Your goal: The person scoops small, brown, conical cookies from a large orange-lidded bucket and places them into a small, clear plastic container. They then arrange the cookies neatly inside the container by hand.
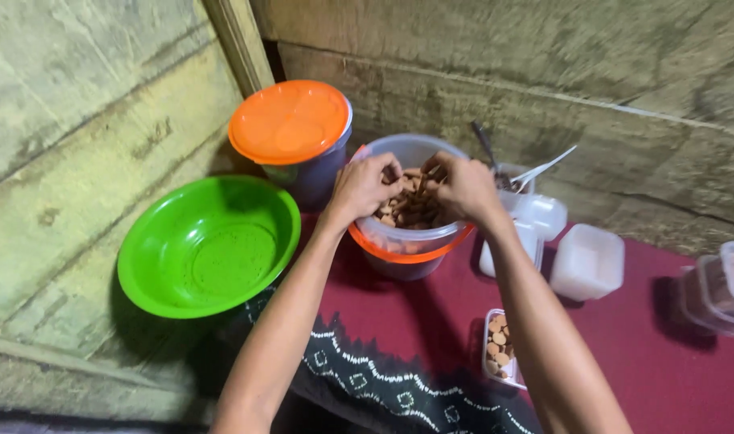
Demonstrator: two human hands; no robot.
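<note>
I look down and see both hands inside a clear plastic bucket (407,233) with an orange band near its base. The bucket stands on a dark red cloth (624,354) and it is full of small brown snack pieces (411,210).

My left hand (363,189) dips in from the left side. Its fingers curl down into the pieces, but I cannot tell if its grip is clenched on any. My right hand (463,186) dips in from the right side, and its fingers pinch some thin brown pieces (they look like little sticks). The two hands almost touch over the middle of the bucket.

Just behind the bucket on the left stands a dark tub with an orange lid (289,120). A big green bowl (208,245) sits to the left of the bucket, near the wooden wall.

To the right I see white plastic boxes (588,261) with lids, close together. A white spoon (544,169) and a dark spoon (486,145) stick up from a small cup behind them. A small clear box (500,345) holding brown pieces lies open beside my right arm. One more clear box (725,289) sits at the far right edge.
</note>
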